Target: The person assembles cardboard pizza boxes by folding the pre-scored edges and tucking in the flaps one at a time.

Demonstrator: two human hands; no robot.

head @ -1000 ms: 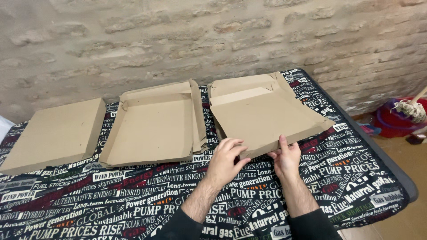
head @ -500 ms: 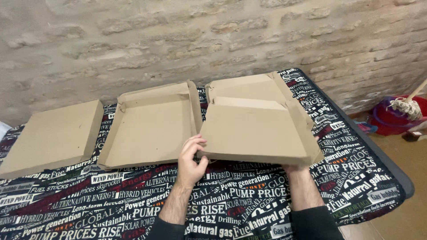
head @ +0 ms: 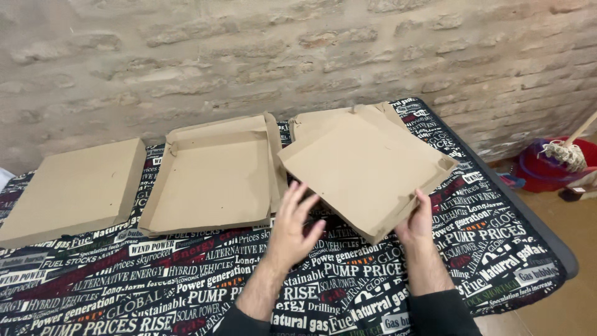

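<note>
Right hand (head: 415,223) gripping empty tilted cardboard box (head: 367,168), left hand (head: 293,229) open beside it

Bare patterned cloth (head: 155,292) near the hands, open box (head: 211,177) blocks leftward, brick wall (head: 249,56) behind

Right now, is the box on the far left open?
No, the far-left cardboard box is shut flat, while the middle box lies open beside it on the printed cloth.
</note>
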